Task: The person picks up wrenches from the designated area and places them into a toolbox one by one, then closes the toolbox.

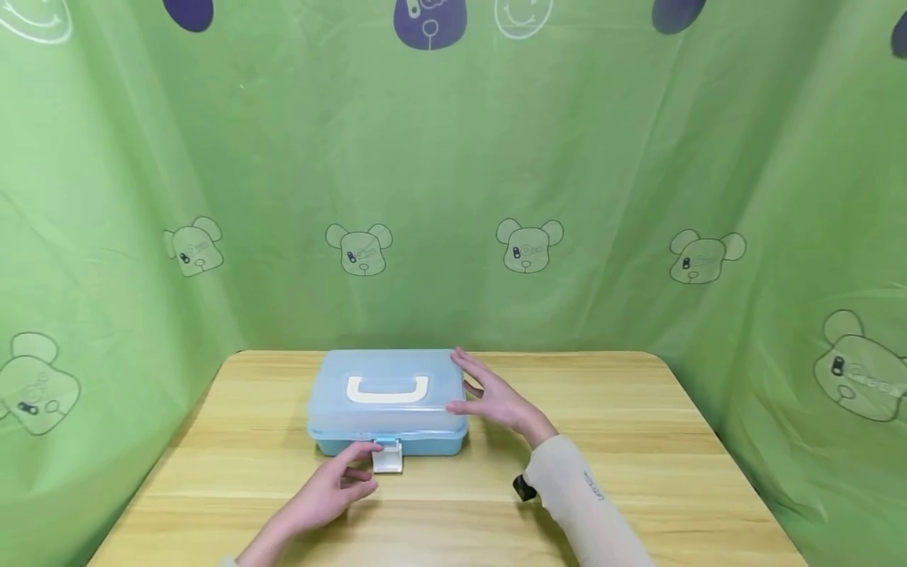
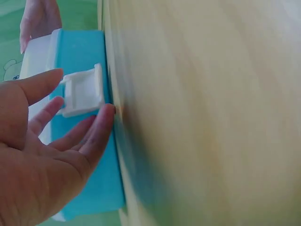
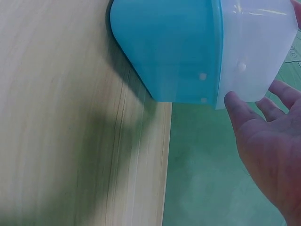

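Note:
A blue plastic storage box (image 1: 432, 446) stands at the back of the table, its translucent lid (image 1: 333, 405) down on the base. The lid carries a white handle (image 1: 387, 397), folded flat. On the front, a white latch (image 2: 85, 92) is swung out from the box wall. My left hand (image 1: 327, 487) is at this latch, thumb and fingers spread around it with a gap between them. At the lid's right end is my right hand (image 1: 501, 399), fingers spread, with fingertips right at the lid's edge and end wall (image 3: 241, 66).
The box rests on a light wood-grain table (image 1: 609, 417). Green curtains (image 1: 453, 173) printed with bear heads hang behind the table and along both sides. On the right sleeve's cuff sits a small black device (image 1: 524, 487).

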### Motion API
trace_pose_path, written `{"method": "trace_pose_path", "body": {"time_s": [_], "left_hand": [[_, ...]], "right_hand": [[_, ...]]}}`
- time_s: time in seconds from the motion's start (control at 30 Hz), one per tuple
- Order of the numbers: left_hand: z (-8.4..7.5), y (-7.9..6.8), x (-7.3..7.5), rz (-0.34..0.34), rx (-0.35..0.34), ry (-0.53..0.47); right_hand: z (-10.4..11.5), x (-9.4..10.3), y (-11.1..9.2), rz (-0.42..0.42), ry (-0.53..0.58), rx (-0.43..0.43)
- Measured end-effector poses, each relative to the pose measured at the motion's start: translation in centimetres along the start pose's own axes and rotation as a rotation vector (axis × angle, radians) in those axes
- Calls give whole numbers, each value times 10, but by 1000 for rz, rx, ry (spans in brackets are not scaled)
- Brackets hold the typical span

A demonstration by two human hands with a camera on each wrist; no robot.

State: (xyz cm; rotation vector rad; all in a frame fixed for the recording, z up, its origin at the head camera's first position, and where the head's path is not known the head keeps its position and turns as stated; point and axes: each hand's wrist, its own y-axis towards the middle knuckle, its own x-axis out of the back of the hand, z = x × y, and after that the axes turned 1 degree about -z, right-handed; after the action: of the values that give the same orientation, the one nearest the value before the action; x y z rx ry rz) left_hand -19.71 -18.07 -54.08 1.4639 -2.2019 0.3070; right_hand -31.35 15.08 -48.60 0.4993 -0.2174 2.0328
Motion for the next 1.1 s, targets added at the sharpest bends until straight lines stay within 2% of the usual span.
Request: {"method": "trace_pose_path", "body": {"time_s": [0.17, 0.3, 0.47, 0.93, 1.1], "left_hand": [[4, 4, -7, -18, 1, -39], [4, 5, -7, -23, -24, -19], [2, 4, -8, -55, -41, 63], [-7, 5, -10, -219, -107, 262], [-11, 5, -11, -279, -133, 368]], "right_hand": [[1, 1, 0, 8, 8, 4], [0, 1, 0, 1, 12, 3], [-1, 1, 1, 5, 22, -2], [-4, 1, 1, 11, 44, 9], [-4, 1, 1, 13, 43, 12]]}}
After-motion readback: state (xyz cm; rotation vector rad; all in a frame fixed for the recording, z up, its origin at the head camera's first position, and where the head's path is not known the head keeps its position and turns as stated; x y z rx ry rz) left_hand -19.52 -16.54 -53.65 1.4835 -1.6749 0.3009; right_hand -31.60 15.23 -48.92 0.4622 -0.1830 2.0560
